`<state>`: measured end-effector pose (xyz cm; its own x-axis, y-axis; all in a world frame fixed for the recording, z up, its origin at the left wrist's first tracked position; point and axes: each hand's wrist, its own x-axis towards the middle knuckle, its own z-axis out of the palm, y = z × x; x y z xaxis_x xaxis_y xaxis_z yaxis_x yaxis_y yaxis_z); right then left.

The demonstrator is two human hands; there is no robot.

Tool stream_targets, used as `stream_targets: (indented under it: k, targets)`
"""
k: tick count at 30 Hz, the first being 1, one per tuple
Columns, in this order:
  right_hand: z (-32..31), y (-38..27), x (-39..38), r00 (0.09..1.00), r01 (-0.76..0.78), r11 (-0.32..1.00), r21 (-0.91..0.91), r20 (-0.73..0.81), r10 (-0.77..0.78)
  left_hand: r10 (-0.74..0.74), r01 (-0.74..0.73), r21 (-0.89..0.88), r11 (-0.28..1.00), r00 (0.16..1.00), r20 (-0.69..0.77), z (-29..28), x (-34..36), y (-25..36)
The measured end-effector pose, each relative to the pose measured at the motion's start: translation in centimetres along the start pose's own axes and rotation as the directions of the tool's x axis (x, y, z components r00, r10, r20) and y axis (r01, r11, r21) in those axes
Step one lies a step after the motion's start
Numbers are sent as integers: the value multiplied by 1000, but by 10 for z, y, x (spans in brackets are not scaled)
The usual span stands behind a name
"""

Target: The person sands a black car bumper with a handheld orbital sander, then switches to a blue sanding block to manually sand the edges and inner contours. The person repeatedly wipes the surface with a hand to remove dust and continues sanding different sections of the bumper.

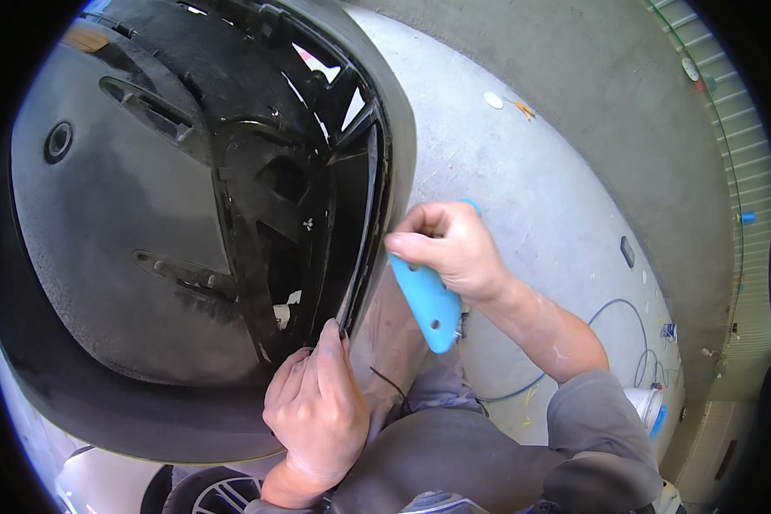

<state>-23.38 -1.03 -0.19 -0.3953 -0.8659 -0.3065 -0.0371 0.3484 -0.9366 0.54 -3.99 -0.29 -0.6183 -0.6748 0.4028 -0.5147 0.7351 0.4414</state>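
Observation:
A large black car bumper (pixel 128 308) fills the left side, its hollow inner side with slots and ribs showing. My left hand (pixel 317 407) is closed over the lower right edge of the bumper, fingers pressed together on its rim. My right hand (pixel 458 248) grips a flat light-blue strip (pixel 428 307) with round holes and a rounded end, its exact kind unclear. The strip hangs down from the pinched thumb and fingers, and a bit of it shows above the knuckles. The right fingertips are close beside the bumper's right rim; whether they touch it I cannot tell.
A blue cable or hose (pixel 612 304) curls over the pale floor (pixel 522 197) on the right, near a white bucket (pixel 645 401). A small dark object (pixel 627 252) lies on the floor. A car wheel (pixel 223 493) shows below the bumper. Ribbed metal sheeting (pixel 745 154) stands far right.

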Motion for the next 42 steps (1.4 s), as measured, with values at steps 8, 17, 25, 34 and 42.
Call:
stream_targets:
  k: [8,17,25,34,42]
  targets:
    - [-12,12,-28,999,14,863,505,-46,11,15,-24,144,989,998,62,-6,13,17]
    - [-24,23,-57,993,64,753,655,34,-114,260,-257,-245,935,965,-24,12,16,56]
    - [-64,22,-75,892,186,861,473,286,-350,-247,121,-433,893,937,-248,19,-2,77]
    - [-88,8,-77,861,344,775,529,151,-486,390,-431,-518,739,901,-192,-1,16,85]
    - [-57,-2,-89,925,99,765,637,225,-307,587,-602,-194,775,798,-136,-18,8,54]
